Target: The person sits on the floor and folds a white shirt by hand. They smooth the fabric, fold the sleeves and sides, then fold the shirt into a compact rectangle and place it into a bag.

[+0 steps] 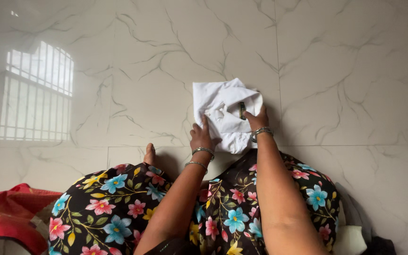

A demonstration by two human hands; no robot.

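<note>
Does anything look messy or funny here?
Nothing looks broken or spilled. The white cloth on the floor is a bit rumpled, with uneven edges, under the left hand and right hand. A red cloth lies bunched at the left edge.

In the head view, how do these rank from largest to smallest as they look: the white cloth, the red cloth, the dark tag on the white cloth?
1. Red cloth, though the frame edge cuts it and it lies nearer the camera, so first place is unsure.
2. White cloth, close in apparent size.
3. Dark tag, clearly smallest.
</note>
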